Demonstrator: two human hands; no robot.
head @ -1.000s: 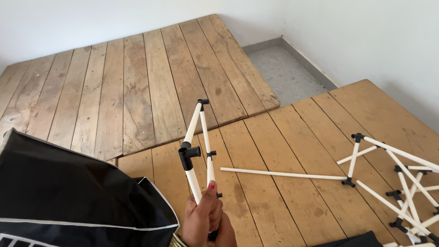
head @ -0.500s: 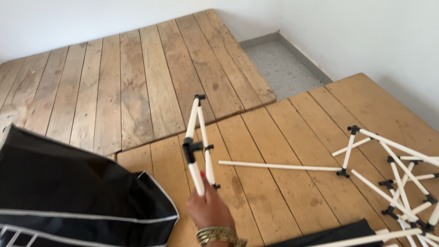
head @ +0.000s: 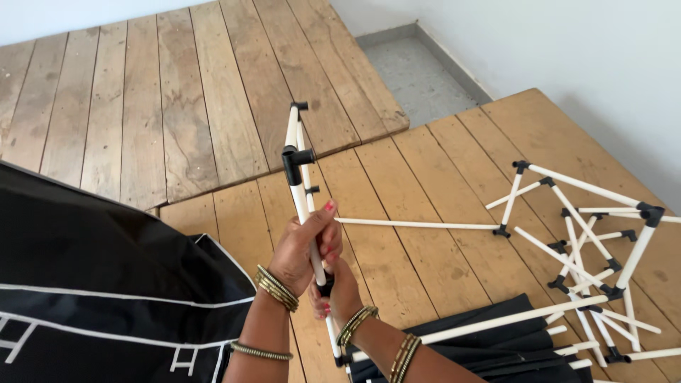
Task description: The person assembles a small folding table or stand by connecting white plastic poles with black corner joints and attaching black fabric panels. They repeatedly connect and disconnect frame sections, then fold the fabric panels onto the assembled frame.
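Observation:
A bundle of white rods with black plastic joints [head: 296, 163] stands tilted up in front of me. My left hand [head: 306, 245] wraps around the bundle's middle, thumb pointing up. Just below it, my right hand [head: 333, 289] grips the same rods at a black connector. Both wrists carry gold bangles. The lower end of the bundle runs down between my forearms toward the bottom edge.
A black fabric cover with white stripes [head: 99, 284] lies at the left. A tangle of white rods with black joints [head: 589, 241] sprawls on the wooden floor planks [head: 425, 191] at the right, partly over more black fabric [head: 496, 340]. A white wall [head: 567, 64] rises beyond.
The rod bundle was held in one hand; now both hands grip it. The view has dropped lower, showing my forearms and more of the rods at the right.

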